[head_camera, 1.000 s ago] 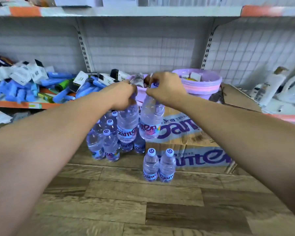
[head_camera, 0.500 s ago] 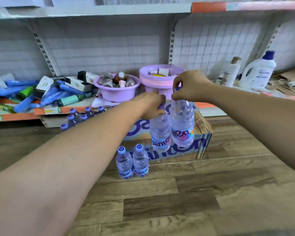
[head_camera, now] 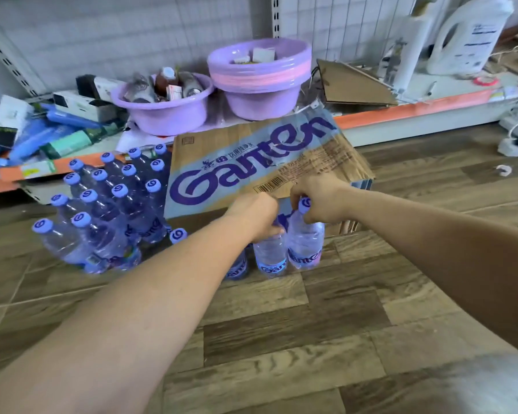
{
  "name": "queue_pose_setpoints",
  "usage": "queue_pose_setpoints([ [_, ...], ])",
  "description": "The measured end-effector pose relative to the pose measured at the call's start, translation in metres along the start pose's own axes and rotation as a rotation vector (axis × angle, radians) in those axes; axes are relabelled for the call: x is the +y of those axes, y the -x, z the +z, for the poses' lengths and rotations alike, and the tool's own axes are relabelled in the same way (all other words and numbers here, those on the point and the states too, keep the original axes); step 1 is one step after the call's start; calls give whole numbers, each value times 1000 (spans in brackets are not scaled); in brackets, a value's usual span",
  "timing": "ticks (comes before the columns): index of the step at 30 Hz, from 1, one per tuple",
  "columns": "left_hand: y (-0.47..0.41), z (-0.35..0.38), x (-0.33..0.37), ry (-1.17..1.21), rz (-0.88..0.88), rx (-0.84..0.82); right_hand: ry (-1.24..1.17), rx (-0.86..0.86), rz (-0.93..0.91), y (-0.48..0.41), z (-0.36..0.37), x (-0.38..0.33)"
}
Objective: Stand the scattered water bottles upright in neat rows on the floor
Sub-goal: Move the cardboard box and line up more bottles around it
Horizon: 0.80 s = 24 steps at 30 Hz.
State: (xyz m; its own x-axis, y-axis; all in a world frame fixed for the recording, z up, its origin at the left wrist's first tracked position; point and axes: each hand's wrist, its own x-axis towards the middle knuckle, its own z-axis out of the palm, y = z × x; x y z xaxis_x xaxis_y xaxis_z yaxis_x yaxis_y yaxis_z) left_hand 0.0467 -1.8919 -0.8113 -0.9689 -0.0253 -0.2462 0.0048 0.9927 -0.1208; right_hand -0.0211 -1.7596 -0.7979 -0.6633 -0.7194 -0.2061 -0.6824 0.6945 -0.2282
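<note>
Head camera: Two bare arms reach forward and down over a wood-pattern plank floor (head_camera: 281, 339) in front of a brown cardboard carton (head_camera: 251, 162) printed with a pale blue band, the purple word "Ganten" and a barcode near its lower edge. The left hand (head_camera: 256, 216) is curled around the neck of a clear plastic water bottle with a blue label (head_camera: 271, 258), its cap hidden under the fingers. The right hand (head_camera: 320, 201) pinches the top of a second clear plastic bottle with a pink-and-blue label (head_camera: 305, 246), whose purple cap peeks out below the thumb. Both bottles stand upright side by side, touching, their bases at or just above the floor; which cannot be told. "Ganten" reads on both labels. A third upright bottle with a purple swirl cap (head_camera: 178, 235) shows just left of them, mostly hidden behind the left forearm. To the left, a block of purple-capped clear bottles (head_camera: 111, 204) stands in rows, each cap marked with a white swirl. Behind, on a low orange-edged shelf (head_camera: 416, 110), sit a lilac plastic basin of small bottles and jars (head_camera: 165, 112), a stack of lilac and pink basins (head_camera: 260, 82), two white detergent jugs (head_camera: 467, 34) with unreadable labels, and a heap of blue packaged goods (head_camera: 42, 132).
</note>
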Motion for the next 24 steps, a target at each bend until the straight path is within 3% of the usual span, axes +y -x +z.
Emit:
queue_pose_setpoints([
  [11, -15, 40, -23, -79, -165, 106, 14, 65, -63, -27, 46, -5],
  [15, -14, 45, -29, -65, -132, 138, 16, 48, -56, -31, 45, -6],
  [19, -8, 47, -33, -29, -34, 37, 32, -3, -4, -28, 44, -8],
  [24, -7, 49, -38, -90, 4, 92, 93, -27, 49, -32, 45, -14],
])
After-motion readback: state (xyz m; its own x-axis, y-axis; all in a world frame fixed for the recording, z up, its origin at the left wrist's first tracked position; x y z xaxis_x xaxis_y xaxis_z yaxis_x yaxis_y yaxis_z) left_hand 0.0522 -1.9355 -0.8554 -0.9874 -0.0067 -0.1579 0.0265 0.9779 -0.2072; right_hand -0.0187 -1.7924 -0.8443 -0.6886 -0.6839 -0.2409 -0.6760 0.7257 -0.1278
